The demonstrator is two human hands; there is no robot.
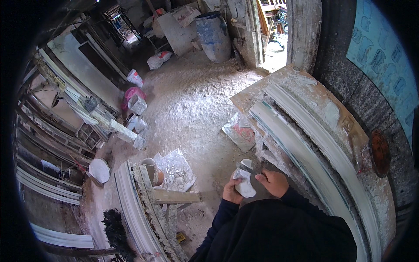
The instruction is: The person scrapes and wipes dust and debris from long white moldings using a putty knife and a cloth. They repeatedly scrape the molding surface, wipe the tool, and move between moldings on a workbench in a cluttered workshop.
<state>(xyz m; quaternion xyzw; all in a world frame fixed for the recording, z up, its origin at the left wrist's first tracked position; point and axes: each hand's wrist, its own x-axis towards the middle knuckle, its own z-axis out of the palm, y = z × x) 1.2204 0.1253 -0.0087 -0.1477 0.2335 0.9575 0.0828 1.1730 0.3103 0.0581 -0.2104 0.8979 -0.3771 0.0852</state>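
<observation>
My left hand point(233, 191) is closed round the lower left side of a white, curved piece that looks like plaster point(246, 187). To its right, my right hand point(274, 184) is closed on a thin, grey, blade-like tool point(251, 169). The tool reaches left across the upper part of the white piece. Just beyond the blade a small white rounded part point(246, 163) shows; whether it belongs to the same piece I cannot tell. Both hands are in front of my body, above the floor, between two benches.
On the right, a plaster-caked bench point(330, 98) carries long white mouldings point(301, 146). Another long moulding point(136, 214) lies at the left on a support. Nearby are a bucket point(157, 175) and a debris-covered sheet point(178, 168). Farther off stands a blue barrel point(214, 37) beside the doorway.
</observation>
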